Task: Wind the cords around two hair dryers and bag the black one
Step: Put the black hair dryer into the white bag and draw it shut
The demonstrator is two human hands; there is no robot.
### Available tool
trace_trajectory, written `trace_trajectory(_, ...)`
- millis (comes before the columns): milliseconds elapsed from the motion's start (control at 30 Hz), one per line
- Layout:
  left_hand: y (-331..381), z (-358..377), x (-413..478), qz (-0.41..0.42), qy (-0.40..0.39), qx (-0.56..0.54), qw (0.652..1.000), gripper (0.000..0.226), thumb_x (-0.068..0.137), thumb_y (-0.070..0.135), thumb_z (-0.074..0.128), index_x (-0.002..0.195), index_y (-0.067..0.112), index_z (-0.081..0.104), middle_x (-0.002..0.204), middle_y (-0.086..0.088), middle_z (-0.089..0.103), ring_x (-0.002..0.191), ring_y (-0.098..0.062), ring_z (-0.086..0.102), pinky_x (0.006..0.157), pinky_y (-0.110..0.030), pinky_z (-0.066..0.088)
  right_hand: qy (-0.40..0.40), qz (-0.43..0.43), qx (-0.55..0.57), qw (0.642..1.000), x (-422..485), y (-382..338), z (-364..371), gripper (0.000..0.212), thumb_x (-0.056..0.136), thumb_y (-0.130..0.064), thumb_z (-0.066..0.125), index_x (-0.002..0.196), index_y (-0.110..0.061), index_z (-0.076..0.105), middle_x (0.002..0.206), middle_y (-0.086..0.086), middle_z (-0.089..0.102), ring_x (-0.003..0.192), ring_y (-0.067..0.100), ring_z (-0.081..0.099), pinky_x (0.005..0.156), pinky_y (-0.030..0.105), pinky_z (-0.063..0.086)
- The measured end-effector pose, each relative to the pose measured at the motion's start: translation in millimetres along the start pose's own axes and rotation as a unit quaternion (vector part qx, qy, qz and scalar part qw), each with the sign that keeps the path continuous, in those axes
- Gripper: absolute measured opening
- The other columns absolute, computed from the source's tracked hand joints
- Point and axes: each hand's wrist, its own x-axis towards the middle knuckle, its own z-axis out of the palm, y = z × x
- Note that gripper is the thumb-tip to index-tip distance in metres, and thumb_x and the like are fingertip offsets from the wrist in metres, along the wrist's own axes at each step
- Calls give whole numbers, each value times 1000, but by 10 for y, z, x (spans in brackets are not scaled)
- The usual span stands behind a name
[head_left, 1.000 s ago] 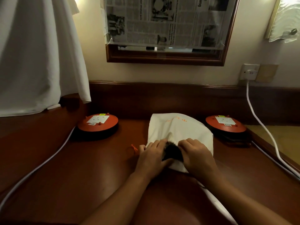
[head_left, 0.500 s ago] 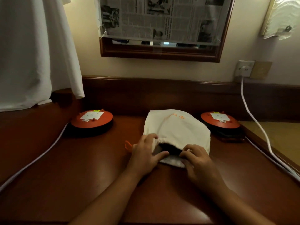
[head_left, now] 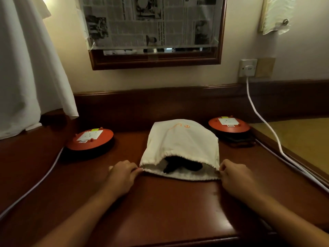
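We look down on a dark wooden desk (head_left: 160,211), where a pale cloth bag (head_left: 179,145) lies flat with its gathered mouth facing us. Just inside the mouth lies the black hair dryer (head_left: 183,165). Only its near end shows, and we cannot tell how its cord is wound.

The left hand (head_left: 122,173) pinches the left corner of the mouth with its fingers curled close. The right hand (head_left: 235,177) pinches the right corner the same way. We cannot tell whether they hold the hem or a drawstring.

We judge the bag soft and limp, with no shape of its own. The dryer inside looks hard and fairly weighty, and likely to slide out if the mouth tips down. The safest hold is therefore at the two hem corners, pulled evenly.

An orange disc (head_left: 89,139) sits to the left of the bag, and another disc (head_left: 228,124) to the right. A white cable (head_left: 258,118) runs down from a wall socket (head_left: 248,67). We see no second dryer.
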Motion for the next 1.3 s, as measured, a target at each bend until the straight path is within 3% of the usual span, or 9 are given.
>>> trace_trajectory(200, -262, -388, 70, 72, 175, -15, 982, 7, 90, 12, 74, 84, 10, 75, 79, -5, 65, 76, -23, 60, 70, -38, 47, 129, -72, -8, 989, 61, 237, -335, 10, 89, -10, 60, 86, -19, 62, 80, 0, 62, 71, 25, 61, 62, 41, 50)
trace_trajectory(333, -606, -343, -2, -81, 197, -12, 977, 11, 92, 11, 71, 84, 4, 75, 80, -12, 66, 79, -34, 64, 70, -39, 48, 176, -29, -14, 984, 45, 502, -351, 12, 87, -6, 62, 83, -17, 61, 76, 5, 64, 68, 28, 62, 60, 36, 46)
trace_trajectory(433, -598, -73, -47, -122, 97, 38, 987, 18, 93, 29, 62, 97, 18, 76, 98, -7, 68, 100, -33, 64, 81, -43, 51, 111, 6, -32, 993, 90, 461, -207, 7, 82, -11, 65, 78, -17, 62, 79, 7, 64, 76, 33, 63, 63, 36, 46)
trace_trajectory(500, -412, 33, -49, -114, 55, 85, 988, 35, 92, 30, 61, 127, 26, 67, 128, -2, 63, 125, -26, 53, 103, -46, 44, 117, -4, -60, 991, 124, 372, -111, 12, 77, -16, 72, 89, -14, 71, 94, 9, 65, 87, 34, 60, 69, 38, 46)
trace_trajectory(600, -68, 77, 7, 3, 137, 36, 990, 48, 88, 24, 55, 135, 18, 63, 132, -5, 62, 130, -24, 52, 115, -57, 29, 180, -106, -44, 977, 135, 84, -30, 26, 76, -22, 70, 102, -18, 72, 109, 3, 65, 97, 29, 58, 76, 41, 45)
trace_trajectory(733, 452, 210, 94, 108, 138, -96, 980, 37, 95, 36, 53, 122, 15, 67, 114, -1, 69, 106, -18, 59, 94, -37, 48, 123, -229, 0, 966, 222, -224, 209, 27, 83, -25, 61, 109, -18, 63, 106, 0, 61, 95, 23, 55, 77, 41, 48)
trace_trajectory(867, 523, 427, 141, 113, 90, -111, 983, 27, 94, 33, 56, 114, 18, 66, 100, -1, 67, 91, -22, 59, 80, -39, 50, 137, -188, 39, 972, 243, -257, 386, 23, 87, -16, 68, 109, -17, 59, 103, -1, 54, 92, 19, 48, 79, 30, 45)
trace_trajectory(1067, 445, 358, 98, 93, 147, -202, 964, 5, 96, 21, 66, 101, 20, 68, 92, 4, 60, 84, -8, 57, 77, -26, 46, 174, -106, 79, 976, 203, -223, 350, 27, 86, -37, 72, 100, -21, 56, 96, -6, 50, 81, 14, 50, 65, 26, 45)
trace_trajectory(1300, 505, 181, 30, 97, 133, -88, 982, 26, 97, 41, 60, 112, 20, 59, 98, 3, 58, 76, -17, 61, 64, -33, 52, 151, -93, -26, 984, 168, -188, 136, 26, 86, -58, 61, 86, -32, 53, 66, -9, 61, 60, 17, 62, 47, 33, 48)
